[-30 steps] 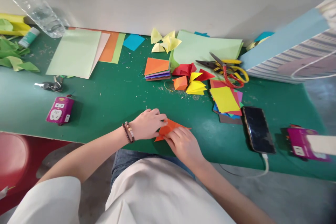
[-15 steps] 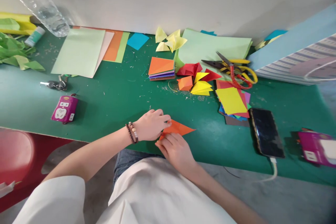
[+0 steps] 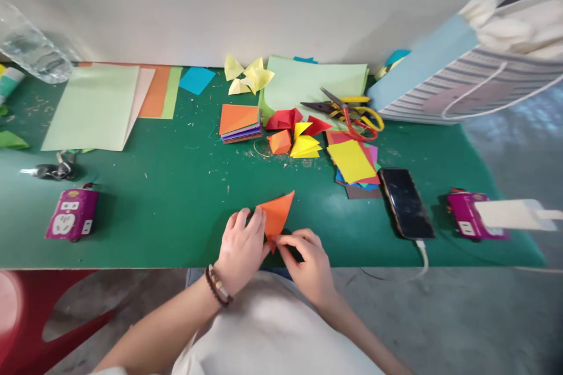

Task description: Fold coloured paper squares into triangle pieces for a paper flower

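Note:
A folded piece of orange paper is held just above the green table near its front edge, one pointed corner aimed away from me. My left hand, with beaded bracelets at the wrist, grips its left side, the thumb partly hidden. My right hand pinches the lower tip between thumb and forefinger. Beyond the hands lie a stack of coloured paper squares, an orange folded piece, yellow folded pieces and red folded pieces.
Pliers and scissors rest on pale green sheets. To the right are a paper pile, a phone, a purple socket block and a paper bag. Keys and another purple block sit left.
The orange paper has turned so its long point aims away instead of right. My left hand has shifted to its left side, my right hand to the lower tip. The camera view has swung right.

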### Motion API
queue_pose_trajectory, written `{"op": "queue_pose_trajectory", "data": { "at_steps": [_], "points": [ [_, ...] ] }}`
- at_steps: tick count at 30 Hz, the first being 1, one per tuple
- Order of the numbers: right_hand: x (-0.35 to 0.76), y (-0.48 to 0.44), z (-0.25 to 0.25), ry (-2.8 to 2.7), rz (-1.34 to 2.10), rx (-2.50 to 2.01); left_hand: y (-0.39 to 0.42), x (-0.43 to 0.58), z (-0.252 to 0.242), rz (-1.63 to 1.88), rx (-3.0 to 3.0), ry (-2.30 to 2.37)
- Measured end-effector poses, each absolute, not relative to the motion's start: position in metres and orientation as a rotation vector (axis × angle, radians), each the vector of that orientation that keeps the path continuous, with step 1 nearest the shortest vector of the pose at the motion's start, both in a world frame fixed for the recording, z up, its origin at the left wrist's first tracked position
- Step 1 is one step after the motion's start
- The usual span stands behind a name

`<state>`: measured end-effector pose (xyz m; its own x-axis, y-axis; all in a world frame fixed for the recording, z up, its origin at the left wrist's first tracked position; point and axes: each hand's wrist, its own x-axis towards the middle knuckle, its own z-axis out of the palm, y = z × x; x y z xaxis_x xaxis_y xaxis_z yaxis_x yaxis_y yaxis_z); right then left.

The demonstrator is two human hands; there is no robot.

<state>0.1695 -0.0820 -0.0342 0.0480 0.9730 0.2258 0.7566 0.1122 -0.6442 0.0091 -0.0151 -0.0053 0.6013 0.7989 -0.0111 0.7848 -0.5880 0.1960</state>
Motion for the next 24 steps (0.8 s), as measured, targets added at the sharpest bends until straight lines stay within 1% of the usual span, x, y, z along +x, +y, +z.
{"op": "queue_pose_trajectory", "data": {
  "at_steps": [4, 15, 24],
  "points": [
    [0.175, -0.075, -0.037, -1.657, 0.478, -1.752, -0.031, 0.021, -0.011, 0.141, 2.612, 1.451],
    [0.189, -0.048, -0.041, -1.582, 0.455, -1.793, -0.037, 0.034, -0.017, 0.167, 2.663, 1.450],
    [0.195, -0.025, -0.044, -1.486, 0.452, -1.785, -0.035, 0.036, -0.012, 0.120, 2.599, 1.510]
  ]
}}
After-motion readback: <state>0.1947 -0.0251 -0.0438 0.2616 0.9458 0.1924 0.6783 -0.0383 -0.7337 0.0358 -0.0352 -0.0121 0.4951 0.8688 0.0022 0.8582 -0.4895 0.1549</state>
